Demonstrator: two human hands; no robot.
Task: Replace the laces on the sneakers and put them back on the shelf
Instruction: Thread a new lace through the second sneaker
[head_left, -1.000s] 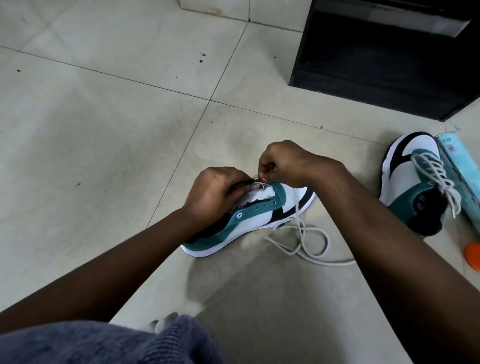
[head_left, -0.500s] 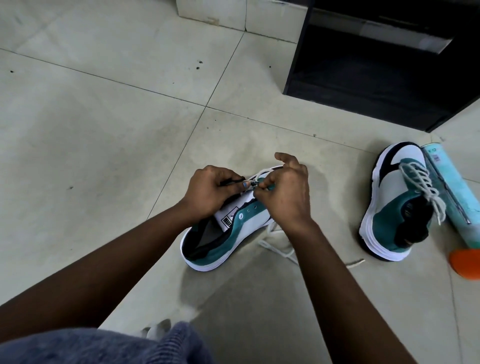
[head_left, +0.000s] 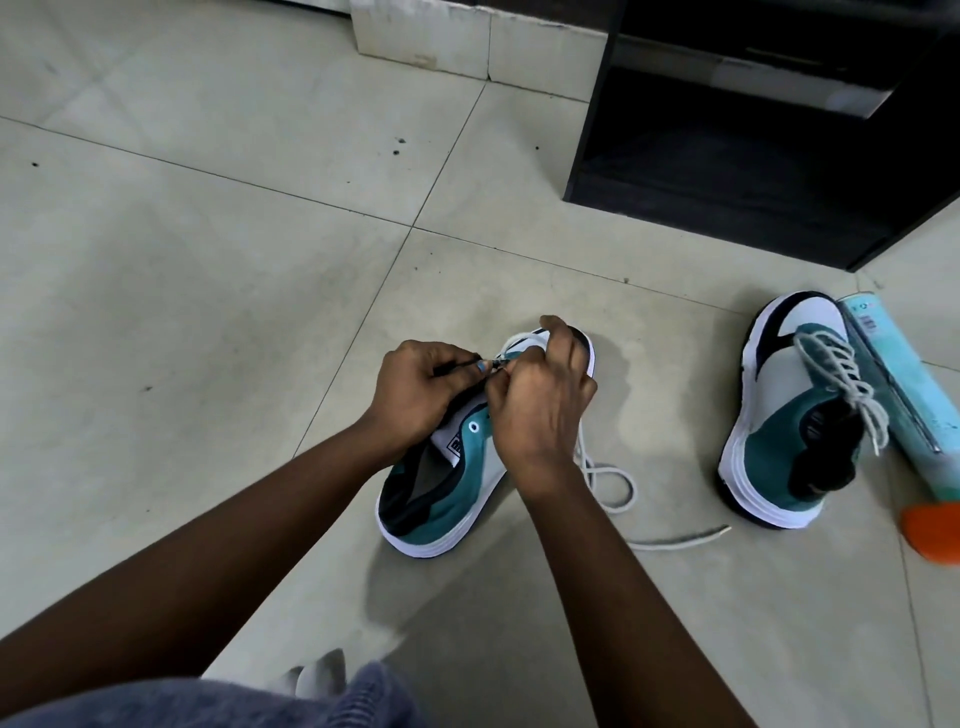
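Here both hands (head_left: 483, 400) pinch lace (head_left: 613, 478) over the mid-floor sneaker (head_left: 447, 499).

Wearing no sleeves, both forearms showing bare to the left hand (head_left: 415, 400) and right hand (head_left: 540, 410). Wearing no rings, watch or gloves. Sporting blue polish on one left-hand nail. Wearing a grey-blue ribbed knit garment (head_left: 218, 701), showing at 6 o'clock.

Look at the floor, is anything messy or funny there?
A bit. The second sneaker lies tipped on its side beside a teal box, not standing up. A loose white lace trails in loops across the floor tiles from the sneaker being laced. That fits lacing in progress.
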